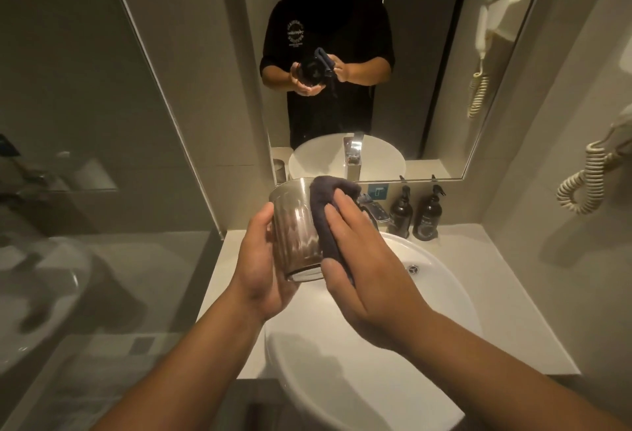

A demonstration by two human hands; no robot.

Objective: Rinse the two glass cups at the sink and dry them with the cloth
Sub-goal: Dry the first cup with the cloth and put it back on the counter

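Note:
A clear glass cup (295, 228) is held above the white sink (444, 280), tilted with its mouth away from me. My left hand (261, 268) grips it from the left and below. A dark grey cloth (325, 211) is draped over the cup's right rim and wall. My right hand (359, 259) holds the cloth against the cup, fingers on the outside and thumb near the cup's base. The mirror shows a second glass cup (279, 170) on the counter left of the sink; the held cup hides the real one.
The chrome faucet (374, 213) stands behind my right hand. Two dark pump bottles (413, 215) sit at the back of the white counter (506, 280). A glass shower wall (102, 191) is on the left. A coiled hair-dryer cord (588, 181) hangs on the right wall.

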